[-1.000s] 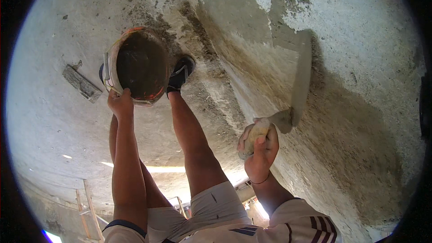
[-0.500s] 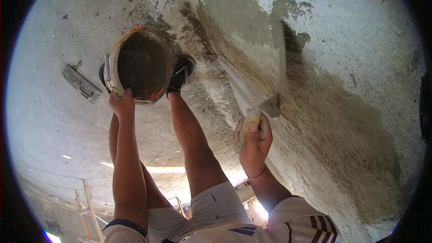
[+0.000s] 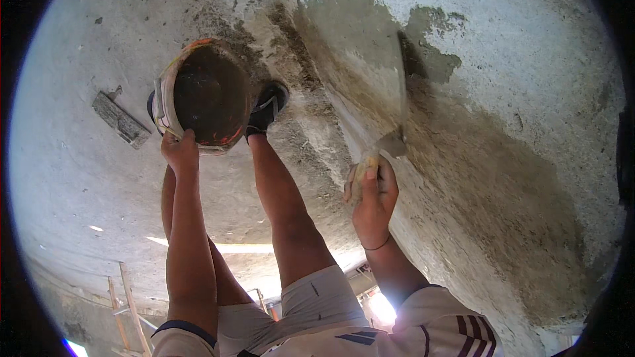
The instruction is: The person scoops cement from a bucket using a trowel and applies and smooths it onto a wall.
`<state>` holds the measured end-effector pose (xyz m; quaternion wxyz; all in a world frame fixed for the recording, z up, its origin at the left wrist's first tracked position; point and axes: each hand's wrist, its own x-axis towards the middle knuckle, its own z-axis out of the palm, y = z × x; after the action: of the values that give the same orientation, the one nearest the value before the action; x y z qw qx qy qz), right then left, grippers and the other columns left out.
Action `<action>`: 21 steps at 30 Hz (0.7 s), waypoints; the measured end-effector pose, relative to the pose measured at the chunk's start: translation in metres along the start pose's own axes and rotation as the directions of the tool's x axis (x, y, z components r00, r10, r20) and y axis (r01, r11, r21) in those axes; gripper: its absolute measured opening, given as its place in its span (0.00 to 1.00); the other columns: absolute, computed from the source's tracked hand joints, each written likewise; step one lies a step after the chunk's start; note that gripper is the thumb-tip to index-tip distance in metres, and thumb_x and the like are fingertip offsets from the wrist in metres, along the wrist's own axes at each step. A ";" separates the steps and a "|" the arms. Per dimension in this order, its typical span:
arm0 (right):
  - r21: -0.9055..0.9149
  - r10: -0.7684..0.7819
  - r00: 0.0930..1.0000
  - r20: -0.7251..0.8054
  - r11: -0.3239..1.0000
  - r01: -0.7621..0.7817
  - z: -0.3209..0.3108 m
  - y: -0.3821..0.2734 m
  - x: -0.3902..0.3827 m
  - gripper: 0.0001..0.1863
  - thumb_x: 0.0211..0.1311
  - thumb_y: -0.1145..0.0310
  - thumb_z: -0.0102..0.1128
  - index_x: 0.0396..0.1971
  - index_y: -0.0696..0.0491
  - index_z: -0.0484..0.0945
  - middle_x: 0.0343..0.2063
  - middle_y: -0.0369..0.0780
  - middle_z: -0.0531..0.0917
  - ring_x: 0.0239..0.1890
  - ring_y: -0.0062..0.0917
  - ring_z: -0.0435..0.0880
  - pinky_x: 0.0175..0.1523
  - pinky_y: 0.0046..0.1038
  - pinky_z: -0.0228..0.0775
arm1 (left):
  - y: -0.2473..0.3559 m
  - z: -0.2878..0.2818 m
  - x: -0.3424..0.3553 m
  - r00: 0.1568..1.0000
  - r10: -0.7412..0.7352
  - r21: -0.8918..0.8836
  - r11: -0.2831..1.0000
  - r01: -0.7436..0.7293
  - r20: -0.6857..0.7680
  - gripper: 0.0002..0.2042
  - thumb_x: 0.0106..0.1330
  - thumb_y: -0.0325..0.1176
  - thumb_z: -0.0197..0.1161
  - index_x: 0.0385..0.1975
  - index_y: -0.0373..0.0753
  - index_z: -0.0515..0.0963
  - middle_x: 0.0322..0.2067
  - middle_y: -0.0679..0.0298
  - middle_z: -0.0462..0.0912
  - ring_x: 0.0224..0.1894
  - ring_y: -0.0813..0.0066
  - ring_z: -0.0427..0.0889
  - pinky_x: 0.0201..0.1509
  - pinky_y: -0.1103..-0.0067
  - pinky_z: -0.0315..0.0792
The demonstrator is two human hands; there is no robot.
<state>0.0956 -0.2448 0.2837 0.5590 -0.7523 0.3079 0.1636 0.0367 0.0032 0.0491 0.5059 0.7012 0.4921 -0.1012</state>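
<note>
My left hand (image 3: 180,151) is closed on the near rim of a round bucket (image 3: 167,96) with a dark inside and orange-stained lip. The bucket stands between my feet. At the right, my right hand (image 3: 374,201) grips the pale, mortar-smeared handle of a trowel (image 3: 393,143). Its long thin blade, seen almost edge-on, reaches away along the wall (image 3: 503,178). Wet grey mortar (image 3: 350,23) covers a patch of the wall just left of the blade, with a ragged patch to its right. A dark shadow lies beside the blade.
A grey, mortar-crusted flat tool or board (image 3: 121,119) lies on the concrete floor (image 3: 79,178) left of the bucket. My right foot in a dark sandal (image 3: 268,107) is beside the bucket. Loose debris lines the wall's base. Wooden posts (image 3: 132,304) stand at lower left.
The trowel blade has shifted left across the wall, and my right hand has moved slightly up with it. My left hand and the bucket stay nearly where they were.
</note>
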 end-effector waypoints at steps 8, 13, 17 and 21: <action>-0.035 -0.127 0.992 -0.010 0.991 0.127 0.002 -0.010 -0.016 0.20 0.67 0.55 0.45 0.44 0.59 0.64 0.23 0.39 0.70 0.19 0.19 0.67 0.23 0.20 0.62 | 0.010 -0.001 0.000 0.999 0.020 -0.007 1.000 -0.020 -0.029 0.09 0.47 0.27 0.57 0.28 0.31 0.76 0.25 0.63 0.80 0.29 0.74 0.76 0.37 0.78 0.70; -0.049 0.011 0.999 0.046 0.999 -0.009 0.003 -0.008 0.000 0.18 0.68 0.57 0.44 0.42 0.58 0.65 0.24 0.37 0.70 0.21 0.17 0.67 0.24 0.21 0.62 | 0.000 0.000 0.005 1.000 -0.024 -0.027 0.999 0.024 -0.002 0.09 0.46 0.26 0.57 0.29 0.31 0.76 0.25 0.64 0.79 0.29 0.75 0.76 0.36 0.78 0.70; -0.009 -0.015 0.999 -0.029 1.000 0.015 0.012 -0.007 -0.008 0.17 0.68 0.57 0.44 0.41 0.57 0.65 0.24 0.37 0.70 0.21 0.16 0.66 0.24 0.21 0.62 | 0.003 -0.001 0.004 1.000 -0.002 -0.092 0.996 0.001 -0.019 0.10 0.47 0.25 0.57 0.30 0.31 0.76 0.25 0.65 0.78 0.28 0.77 0.75 0.36 0.80 0.69; 0.090 -0.091 0.995 -0.039 0.991 0.094 0.011 0.002 -0.016 0.17 0.68 0.56 0.44 0.41 0.57 0.65 0.24 0.36 0.70 0.21 0.16 0.66 0.24 0.21 0.62 | 0.019 0.000 0.000 0.998 -0.057 -0.099 0.993 0.059 0.024 0.11 0.48 0.25 0.56 0.32 0.30 0.76 0.27 0.66 0.79 0.29 0.78 0.75 0.36 0.82 0.68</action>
<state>0.0830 -0.2299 0.2883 0.5947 -0.7419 0.2897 0.1101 0.0523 0.0035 0.0607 0.5422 0.6595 0.5112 -0.0986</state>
